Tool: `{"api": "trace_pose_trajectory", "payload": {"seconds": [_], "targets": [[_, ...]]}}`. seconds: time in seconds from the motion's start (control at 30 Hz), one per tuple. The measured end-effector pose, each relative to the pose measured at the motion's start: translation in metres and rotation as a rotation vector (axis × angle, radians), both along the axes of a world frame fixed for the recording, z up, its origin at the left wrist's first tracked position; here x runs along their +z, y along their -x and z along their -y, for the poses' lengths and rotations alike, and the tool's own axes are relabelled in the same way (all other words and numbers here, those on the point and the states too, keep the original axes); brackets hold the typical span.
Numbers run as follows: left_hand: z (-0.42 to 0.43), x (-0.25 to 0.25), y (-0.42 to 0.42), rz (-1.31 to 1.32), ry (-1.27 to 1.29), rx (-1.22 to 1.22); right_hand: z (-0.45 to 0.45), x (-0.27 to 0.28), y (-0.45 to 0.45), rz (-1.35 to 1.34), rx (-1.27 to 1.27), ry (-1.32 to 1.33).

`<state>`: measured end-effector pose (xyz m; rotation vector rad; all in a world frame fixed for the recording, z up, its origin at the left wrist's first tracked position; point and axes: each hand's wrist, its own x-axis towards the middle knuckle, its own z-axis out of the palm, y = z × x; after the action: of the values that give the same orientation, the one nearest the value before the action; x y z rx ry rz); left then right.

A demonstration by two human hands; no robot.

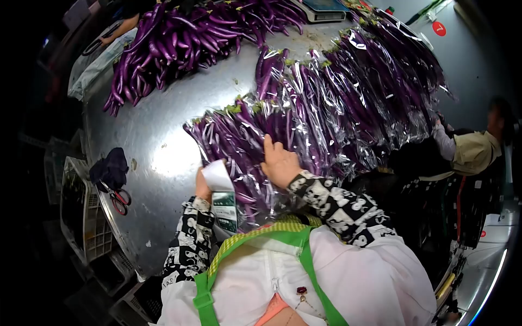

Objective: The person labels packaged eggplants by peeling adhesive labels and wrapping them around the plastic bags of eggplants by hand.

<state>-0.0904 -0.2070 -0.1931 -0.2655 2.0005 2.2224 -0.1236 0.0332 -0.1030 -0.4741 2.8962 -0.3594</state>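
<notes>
My left hand (203, 185) is closed on a strip of labels (224, 211), white on its curled back and green with print on its face. The strip hangs in front of my apron. On a row of eggplants in clear plastic bags (228, 144), my right hand (281, 164) rests with its index finger stretched out and the other fingers partly bent. Nothing shows in its grasp. Green stem ends of these eggplants point to the far side. Part of the nearest bags is hidden under my right hand and the label strip.
Loose eggplants (179, 41) are heaped at the far left of the metal table (157, 130). More bagged eggplants (375, 81) spread to the right. Red-handled scissors (119, 202) and dark cloth (111, 165) lie at the left edge. Another person (473, 152) is at the right.
</notes>
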Motion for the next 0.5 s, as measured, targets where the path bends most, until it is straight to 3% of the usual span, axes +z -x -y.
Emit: {"api": "trace_pose_trajectory", "payload": {"seconds": [0.07,0.1,0.17,0.2,0.23,0.27,0.3,0.33,0.37,0.43,0.5], "targets": [[-0.024,0.002,-0.001,-0.042,0.201,0.044,-0.022,0.03,0.012,0.135,0.067,-0.058],[-0.039,0.015,-0.001,0.188,0.209,0.179,-0.034,0.045,0.021,0.218,0.12,-0.092],[-0.041,0.022,0.001,0.283,-0.033,0.213,-0.05,0.072,0.064,0.431,0.234,-0.174],[-0.042,0.014,-0.001,0.245,-0.021,0.246,-0.05,0.099,0.082,0.393,0.189,-0.142],[-0.042,0.006,-0.004,0.206,-0.007,0.277,-0.056,0.1,0.107,0.214,0.097,0.049],[-0.043,-0.002,-0.007,0.167,0.007,0.309,-0.057,0.096,0.143,0.3,-0.095,0.291],[-0.042,-0.022,-0.008,0.061,0.431,0.3,-0.061,0.08,0.182,0.136,-0.135,0.383],[-0.044,-0.016,-0.006,0.147,0.306,0.346,-0.059,0.064,0.219,0.117,-0.197,0.582],[-0.045,-0.004,-0.006,0.182,0.265,0.339,-0.051,0.046,0.25,0.221,-0.433,0.817],[-0.048,0.007,-0.004,0.166,0.231,0.358,-0.039,0.037,0.3,0.366,-0.454,0.379],[-0.044,-0.007,-0.007,0.137,0.293,0.354,-0.027,-0.001,0.33,0.317,-0.327,0.192]]}}
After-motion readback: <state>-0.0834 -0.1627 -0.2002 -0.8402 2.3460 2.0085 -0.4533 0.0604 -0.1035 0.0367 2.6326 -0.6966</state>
